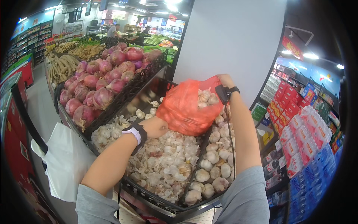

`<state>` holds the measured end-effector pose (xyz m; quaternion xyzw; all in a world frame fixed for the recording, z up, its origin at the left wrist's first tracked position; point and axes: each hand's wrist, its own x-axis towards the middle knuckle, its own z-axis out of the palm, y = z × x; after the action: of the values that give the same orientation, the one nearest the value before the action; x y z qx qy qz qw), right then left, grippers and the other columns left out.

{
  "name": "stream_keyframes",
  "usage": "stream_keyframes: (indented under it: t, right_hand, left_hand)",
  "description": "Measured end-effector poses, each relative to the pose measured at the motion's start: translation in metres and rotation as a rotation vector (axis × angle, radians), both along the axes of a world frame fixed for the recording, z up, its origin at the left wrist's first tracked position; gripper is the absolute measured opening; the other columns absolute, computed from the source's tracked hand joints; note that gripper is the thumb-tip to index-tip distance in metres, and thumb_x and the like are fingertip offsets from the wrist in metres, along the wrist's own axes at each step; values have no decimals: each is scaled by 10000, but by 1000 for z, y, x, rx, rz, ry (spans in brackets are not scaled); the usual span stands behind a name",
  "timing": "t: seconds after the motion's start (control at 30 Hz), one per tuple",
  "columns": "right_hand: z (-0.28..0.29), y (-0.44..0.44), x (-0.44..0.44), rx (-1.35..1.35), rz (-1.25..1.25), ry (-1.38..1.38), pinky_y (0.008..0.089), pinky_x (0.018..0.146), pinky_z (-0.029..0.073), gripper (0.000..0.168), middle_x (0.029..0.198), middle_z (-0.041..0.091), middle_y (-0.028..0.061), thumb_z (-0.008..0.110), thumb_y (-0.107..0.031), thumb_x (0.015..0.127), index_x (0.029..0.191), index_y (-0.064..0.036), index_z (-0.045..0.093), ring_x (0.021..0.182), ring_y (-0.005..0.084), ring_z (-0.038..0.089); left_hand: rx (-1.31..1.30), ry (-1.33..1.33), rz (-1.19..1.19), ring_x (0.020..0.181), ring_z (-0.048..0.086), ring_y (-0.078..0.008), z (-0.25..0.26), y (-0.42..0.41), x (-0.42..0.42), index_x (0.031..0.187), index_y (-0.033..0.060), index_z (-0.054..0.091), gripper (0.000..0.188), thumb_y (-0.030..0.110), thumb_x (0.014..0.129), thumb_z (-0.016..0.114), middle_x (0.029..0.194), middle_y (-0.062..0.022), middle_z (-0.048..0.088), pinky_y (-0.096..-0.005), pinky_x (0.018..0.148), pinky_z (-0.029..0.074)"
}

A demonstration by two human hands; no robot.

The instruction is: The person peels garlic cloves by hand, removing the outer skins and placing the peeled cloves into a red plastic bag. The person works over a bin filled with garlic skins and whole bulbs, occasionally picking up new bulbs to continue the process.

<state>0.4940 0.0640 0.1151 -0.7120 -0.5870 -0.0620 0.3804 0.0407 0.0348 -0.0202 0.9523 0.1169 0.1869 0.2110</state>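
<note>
A thin red plastic bag (pixel 184 109) full of garlic leans over the garlic bins, its mouth showing several white bulbs (pixel 205 98). At the upper right, my right hand (pixel 226 80) grips the edge of the bag's mouth. My left hand (pixel 156 127) is curled against the bag's lower left side; its fingertips are hidden, so its hold cannot be made out. Below the bag, a black bin holds loose garlic skins (pixel 165 156). Whole garlic bulbs (pixel 212 168) fill the narrower section on the right, behind a black divider.
Red onions (pixel 103 81) are heaped in a black crate at the left. A white plastic bag (pixel 65 165) hangs by the bin's left side. A wide pale pillar (pixel 226 39) rises behind the red bag. Packed bottled drinks (pixel 304 140) stand at the right. Two people are in the background.
</note>
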Motion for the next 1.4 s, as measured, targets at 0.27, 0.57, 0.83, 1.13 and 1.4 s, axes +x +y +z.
stream_keyframes:
  t: [0.27, 0.57, 0.83, 1.13, 1.4]
  right_hand:
    - [0, 0, -42, -30, -221, 210, 399, 697, 466, 262, 765, 641, 157, 570, -203, 782, 807, 49, 639, 756, 279, 595]
    - [22, -27, -212, -378, 81, 173, 387, 696, 508, 613, 791, 663, 139, 583, -561, 775, 872, 40, 656, 705, 257, 639]
    - [16, 18, -199, 3, 449, 562, 285, 605, 438, 179, 759, 595, 22, 597, -155, 836, 857, 17, 638, 699, 110, 538]
    - [34, 14, -204, -129, 396, 636, 315, 608, 454, 194, 858, 595, 45, 577, -179, 863, 940, -6, 618, 727, 157, 536]
    - [49, -93, -246, -73, 286, 584, 346, 837, 472, 339, 1128, 577, 106, 501, -175, 896, 1184, 1, 527, 997, 227, 543]
  left_hand:
    - [-59, 56, 57, 602, 581, -272, -1, 4, -12, 809, 15, 595, 248, 242, 885, 531, 651, -148, 594, -373, 604, 454]
    - [-16, 40, 70, 668, 611, -271, -10, 14, -17, 843, 13, 605, 204, 204, 851, 536, 706, -140, 625, -370, 647, 466]
    - [-14, 113, 44, 673, 611, -248, -5, 7, -6, 834, 24, 607, 159, 163, 786, 547, 703, -111, 620, -348, 657, 466]
    - [-11, 106, 115, 709, 622, -275, -9, 13, -17, 855, 43, 623, 176, 185, 786, 544, 750, -137, 642, -364, 666, 472]
    - [66, 166, 136, 752, 645, -271, -44, 45, -6, 891, 71, 672, 218, 217, 745, 604, 789, -123, 667, -365, 690, 496]
